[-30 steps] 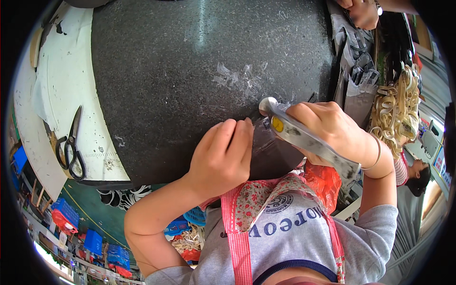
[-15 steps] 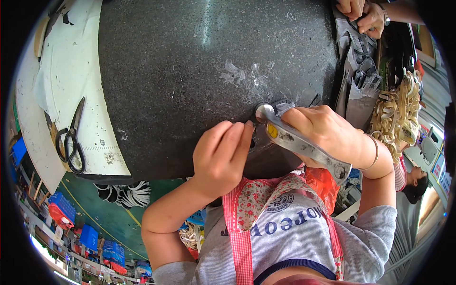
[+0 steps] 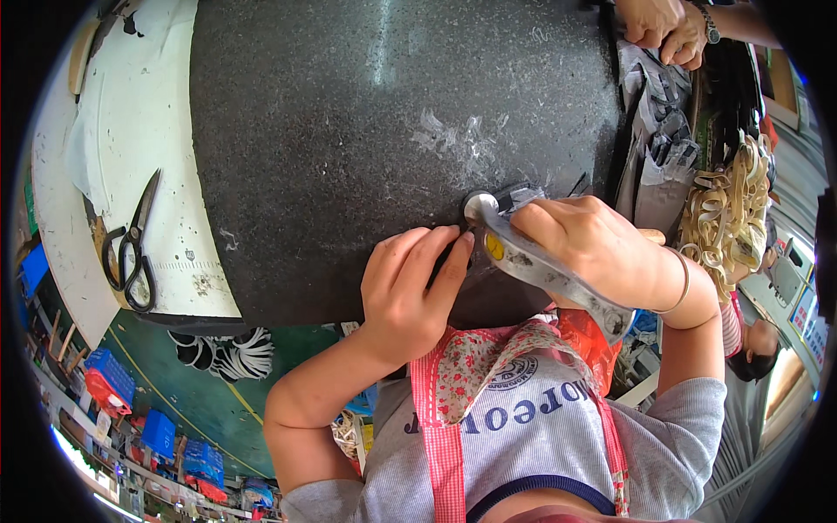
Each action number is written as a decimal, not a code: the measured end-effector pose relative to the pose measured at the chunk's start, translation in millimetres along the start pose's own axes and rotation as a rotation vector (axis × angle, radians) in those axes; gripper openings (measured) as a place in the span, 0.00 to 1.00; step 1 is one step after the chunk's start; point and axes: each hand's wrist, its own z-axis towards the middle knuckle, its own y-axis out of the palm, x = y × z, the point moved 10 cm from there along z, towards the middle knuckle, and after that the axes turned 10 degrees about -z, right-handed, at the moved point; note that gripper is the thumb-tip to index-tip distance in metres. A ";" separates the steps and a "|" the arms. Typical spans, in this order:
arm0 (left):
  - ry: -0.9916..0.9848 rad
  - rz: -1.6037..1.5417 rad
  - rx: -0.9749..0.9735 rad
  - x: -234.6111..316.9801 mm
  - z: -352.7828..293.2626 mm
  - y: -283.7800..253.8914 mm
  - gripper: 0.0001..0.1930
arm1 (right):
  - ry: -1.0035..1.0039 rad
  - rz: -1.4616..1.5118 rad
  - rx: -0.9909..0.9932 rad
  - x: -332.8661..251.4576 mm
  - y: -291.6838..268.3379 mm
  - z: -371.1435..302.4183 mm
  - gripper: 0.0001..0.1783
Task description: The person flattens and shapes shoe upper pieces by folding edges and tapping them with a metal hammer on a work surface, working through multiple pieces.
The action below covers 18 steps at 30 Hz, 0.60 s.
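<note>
My right hand (image 3: 588,240) is closed round a hammer (image 3: 549,266) with a round shiny face and a long curved metal head bearing a yellow spot. A wooden handle end shows behind the hand. The round face rests at a small black piece (image 3: 514,199) with greyish, filmy edges, lying on the dark work surface (image 3: 349,131). Beside it, my left hand (image 3: 410,279) has its fingertips bent together, pinching the near edge of the dark piece. The fingers and hammer hide most of that piece.
Black-handled scissors (image 3: 133,248) lie on the white board (image 3: 183,288) at left. Grey and black cut pieces (image 3: 667,131) are heaped at right, near another person's hands (image 3: 667,26). Beige loops (image 3: 724,213) hang in a bundle at far right. Dried glue marks the surface.
The hammer face has shifted slightly left, and its far end has swung a little left too. My left fingers have moved slightly right, towards the hammer face.
</note>
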 end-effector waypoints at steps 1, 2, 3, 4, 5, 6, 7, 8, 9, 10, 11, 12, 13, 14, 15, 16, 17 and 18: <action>0.024 -0.033 0.021 0.4 -2.8 0.0 0.13 | 0.001 0.004 0.000 -0.5 -0.1 -0.6 0.16; 0.047 -0.066 0.042 1.3 -4.8 -0.8 0.14 | 0.000 0.005 -0.003 -0.5 0.5 -1.0 0.16; 0.044 -0.063 0.044 1.5 -5.0 -0.5 0.14 | -0.003 0.002 -0.009 -0.6 0.6 -1.2 0.16; 0.072 -0.042 0.044 5.1 -5.1 0.3 0.14 | -0.006 0.000 -0.015 -0.7 0.9 -1.4 0.16; 0.099 -0.021 0.045 8.8 -5.6 0.7 0.13 | -0.010 0.000 -0.016 -1.1 1.7 -1.7 0.16; 0.099 -0.022 0.046 8.9 -5.2 1.0 0.13 | -0.007 -0.004 -0.020 -0.3 3.4 -2.2 0.17; 0.138 0.030 0.024 13.2 -4.9 3.7 0.13 | -0.005 -0.008 -0.024 0.4 4.4 -2.7 0.17; 0.177 0.081 0.001 17.5 -4.6 6.7 0.13 | -0.004 -0.010 -0.025 0.8 4.5 -3.1 0.17; 0.176 0.082 0.001 19.2 -3.4 5.6 0.13 | -0.004 -0.003 -0.023 0.8 4.4 -3.1 0.17; 0.186 0.132 -0.040 22.2 -2.3 9.1 0.13 | -0.002 0.003 -0.021 1.1 4.4 -3.3 0.17; 0.195 0.180 -0.081 24.6 -2.3 13.7 0.13 | -0.003 0.002 -0.021 1.7 4.7 -3.5 0.17; 0.194 0.182 -0.080 26.5 -2.2 14.4 0.13 | -0.031 -0.013 0.014 -0.2 0.9 -3.6 0.17; 0.215 0.246 -0.097 30.0 -2.7 17.8 0.13 | -0.059 -0.028 0.049 -2.4 -2.6 -3.5 0.17; 0.236 0.311 -0.114 32.9 -3.4 21.1 0.13 | -0.061 -0.029 0.049 -3.9 -3.1 -3.4 0.17; 0.234 0.310 -0.114 35.0 -2.9 21.6 0.13 | -0.072 0.001 0.090 -7.3 -8.3 -4.8 0.16; 0.232 0.326 -0.131 36.5 -2.2 23.1 0.13 | -0.084 0.031 0.131 -9.4 -13.1 -5.7 0.16; 0.231 0.343 -0.148 37.0 -1.6 24.7 0.13 | -0.085 0.032 0.131 -8.8 -11.8 -5.1 0.16; 0.236 0.339 -0.146 37.8 -1.3 24.9 0.13 | -0.045 -0.013 0.065 -5.0 -2.7 -4.7 0.16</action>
